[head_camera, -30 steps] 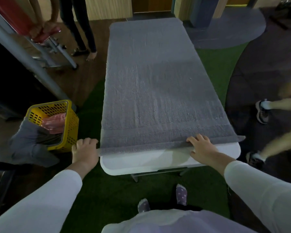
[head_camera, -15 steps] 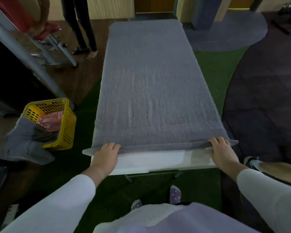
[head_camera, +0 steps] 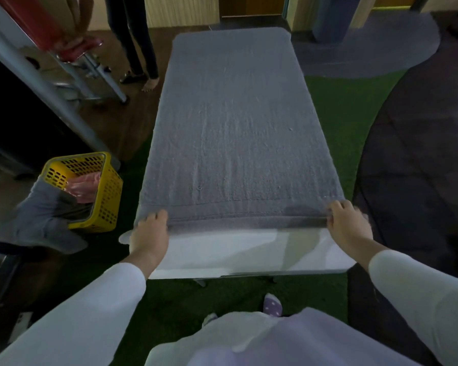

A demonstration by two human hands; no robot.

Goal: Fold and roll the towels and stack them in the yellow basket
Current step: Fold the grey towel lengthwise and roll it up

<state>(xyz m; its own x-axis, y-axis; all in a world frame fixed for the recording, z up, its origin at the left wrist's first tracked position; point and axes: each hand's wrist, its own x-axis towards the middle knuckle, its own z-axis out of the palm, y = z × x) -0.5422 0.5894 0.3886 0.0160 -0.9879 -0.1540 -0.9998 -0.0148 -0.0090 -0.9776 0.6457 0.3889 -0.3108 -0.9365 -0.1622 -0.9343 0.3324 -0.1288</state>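
A large grey towel [head_camera: 236,122] lies spread flat over a white table [head_camera: 238,254], reaching its far end. My left hand [head_camera: 150,233] grips the towel's near left corner, fingers curled over the hem. My right hand [head_camera: 348,225] grips the near right corner the same way. The near hem is bunched into a low fold between my hands. The yellow basket [head_camera: 106,191] stands on the floor left of the table, holding a pink towel [head_camera: 83,186], with another grey towel [head_camera: 43,220] draped over its near rim.
A person's legs [head_camera: 135,43] stand at the far left beside a metal frame [head_camera: 90,67] with a red part. Green turf surrounds the table; dark flooring lies to the right. My socked feet [head_camera: 273,305] stand under the table's near edge.
Both hands slid outward along the near hem to the towel's corners, and the hem has begun to turn up. The person walking at the right has left the view.
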